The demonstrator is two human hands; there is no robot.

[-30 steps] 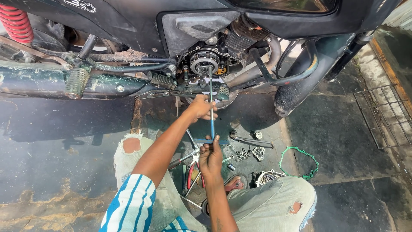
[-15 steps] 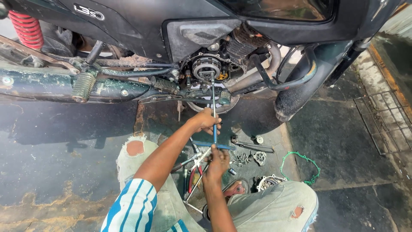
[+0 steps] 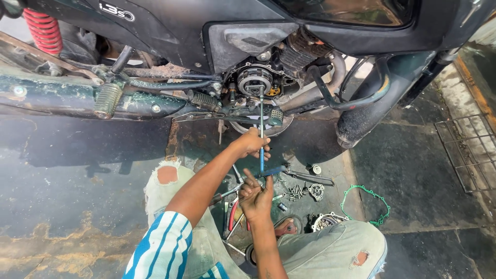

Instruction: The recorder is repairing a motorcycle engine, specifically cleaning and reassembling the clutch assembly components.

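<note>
My left hand is wrapped around the shaft of a long blue-handled T-shaped metal wrench, whose tip sits on the round exposed clutch assembly of the dark motorcycle engine. My right hand is closed on the wrench's blue cross handle, just above the loose bolts and green gasket on the dark floor.

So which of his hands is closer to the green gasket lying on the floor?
The right hand, on the blue T-handle wrench's grip, is nearer the green gasket. The left hand is higher, on the shaft toward the engine.
</note>
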